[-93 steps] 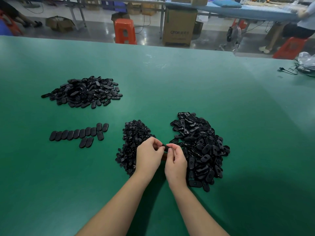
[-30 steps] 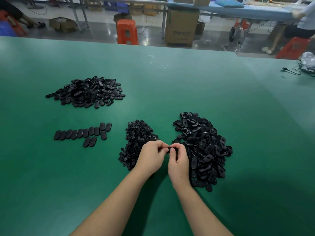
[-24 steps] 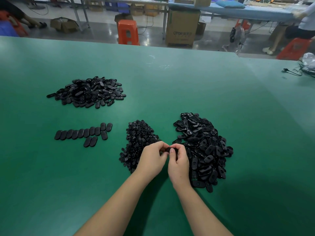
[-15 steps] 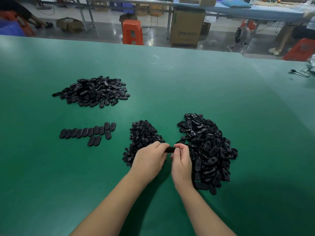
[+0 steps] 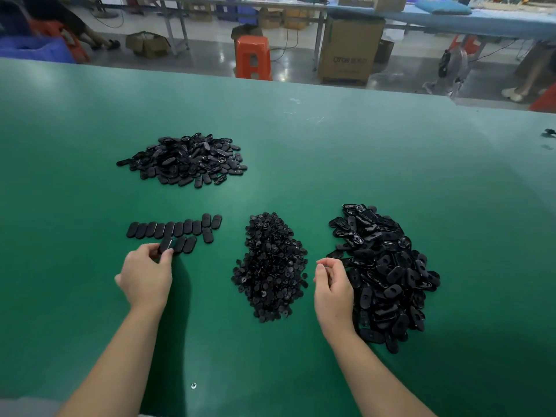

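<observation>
From the head view we see our left hand [image 5: 147, 276] pinching a black oval piece [image 5: 166, 245] at the near-left end of the laid-out rows [image 5: 177, 228] on the green table [image 5: 331, 164]. Our right hand [image 5: 332, 284] hangs loosely curled and holds nothing, at the left edge of the big pile [image 5: 391, 272].

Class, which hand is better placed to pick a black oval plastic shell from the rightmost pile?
Right. The right hand, empty, is beside that pile of black oval plastic shells; the left hand pinches a black oval piece at the row.
</observation>
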### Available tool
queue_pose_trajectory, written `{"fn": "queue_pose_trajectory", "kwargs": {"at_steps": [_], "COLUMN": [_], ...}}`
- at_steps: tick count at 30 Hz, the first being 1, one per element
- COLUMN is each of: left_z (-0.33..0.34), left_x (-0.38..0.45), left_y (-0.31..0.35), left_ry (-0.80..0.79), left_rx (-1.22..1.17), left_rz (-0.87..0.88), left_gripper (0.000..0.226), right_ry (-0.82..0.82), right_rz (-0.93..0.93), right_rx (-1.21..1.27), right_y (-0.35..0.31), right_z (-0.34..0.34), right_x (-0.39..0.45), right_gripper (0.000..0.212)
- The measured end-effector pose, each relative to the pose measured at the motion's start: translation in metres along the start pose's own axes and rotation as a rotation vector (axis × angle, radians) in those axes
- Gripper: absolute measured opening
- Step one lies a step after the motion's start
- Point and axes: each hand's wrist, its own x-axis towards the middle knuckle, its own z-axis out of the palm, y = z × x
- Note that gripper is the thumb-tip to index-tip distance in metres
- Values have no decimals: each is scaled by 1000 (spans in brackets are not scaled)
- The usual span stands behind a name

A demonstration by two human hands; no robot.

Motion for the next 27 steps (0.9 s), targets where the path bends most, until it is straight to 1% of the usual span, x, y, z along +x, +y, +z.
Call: {"fn": "queue_pose_trajectory", "kwargs": {"at_steps": [2,6,8,10,11,13,15,17,19,22,24,27], "left_z": [0,1,3,6,9,17,29,43,51,54,54,53], "left_x": [3,8,9,4,-1,-16,-40,-61,-68,-61,-60,-62], "left_y": [-6,-4,-2,4,10,27,44,55,57,55,54,55], "left_ry": [-18,-37,-23,24,46,38,-34,-93,-142,-194,-210,-224], "left_rx": [49,83,90,50,18,-27,-29,13,50,-2,-8,-22], "left_rz": [-20,-4,0,21,61,216,403,500,486,401,406,388], "left_gripper": [27,32,34,33,30,24,23,21,22,26,26,26], "right_ry": [3,3,-3,1,5,14,26,34,35,5,-33,-36], "right_rz": [-1,7,11,11,11,15,28,42,60,58,40,-84], "right_rx": [-4,-21,-32,-36,-40,-56,-72,-87,-89,-141,-197,-333], "right_y": [0,-1,-1,-1,-1,-3,-3,-4,-6,-9,-12,-19], "right_z": [0,0,1,2,2,3,3,3,2,2,1,-6], "right_x": [0,1,1,1,1,2,2,2,2,4,4,7], "right_gripper": [15,15,14,16,16,17,18,19,19,17,15,17]}}
